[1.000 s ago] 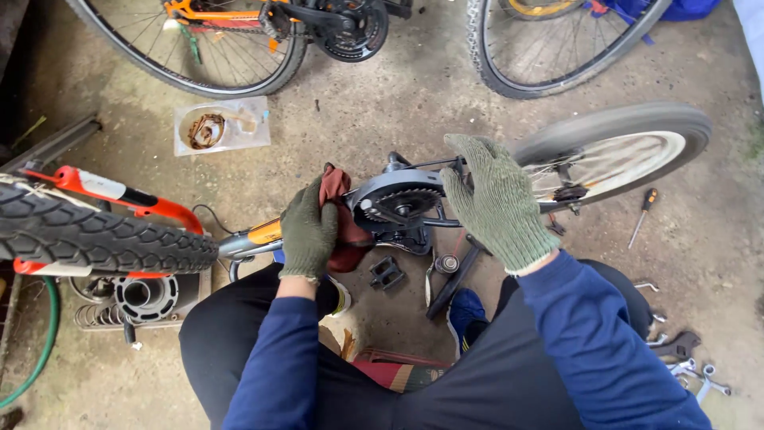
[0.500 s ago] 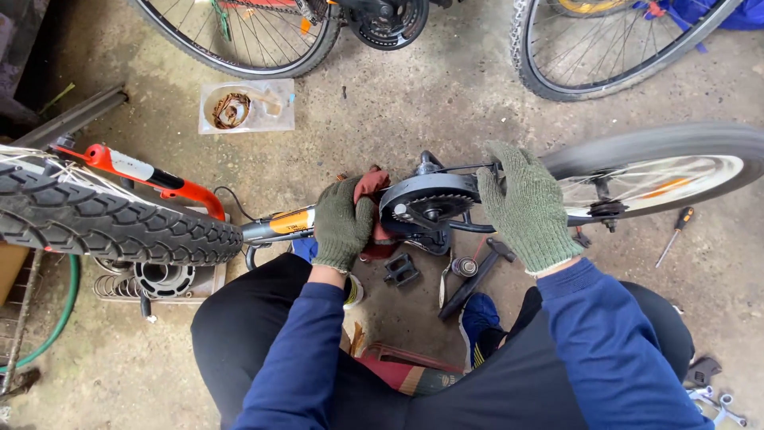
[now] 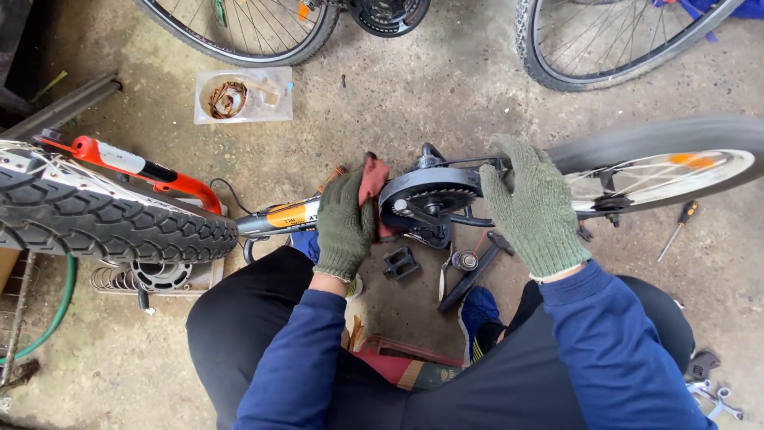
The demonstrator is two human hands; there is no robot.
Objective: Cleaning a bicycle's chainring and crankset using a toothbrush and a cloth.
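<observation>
Left hand (image 3: pixel 344 227), in a green knit glove, clenched a red rag (image 3: pixel 372 185) against the left edge of the chainring (image 3: pixel 430 199); the right hand (image 3: pixel 535 209), gloved alike, lay flat with fingers spread just right of the chainring, grasping nothing that showed.
Chainring was a dark disc on a small bike lying on its side on the concrete, the rear wheel (image 3: pixel 668 163) blurred to its right and a knobby tyre (image 3: pixel 111 219) well to its left. Bare concrete lay open above the chainring, up to two bigger wheels at the top edge. Up and left of the chainring sat a clear tray (image 3: pixel 274 95) holding a rusty ring-shaped part (image 3: pixel 228 99). Below the chainring lay a pedal (image 3: pixel 400 262); far right, a screwdriver (image 3: pixel 678 229).
</observation>
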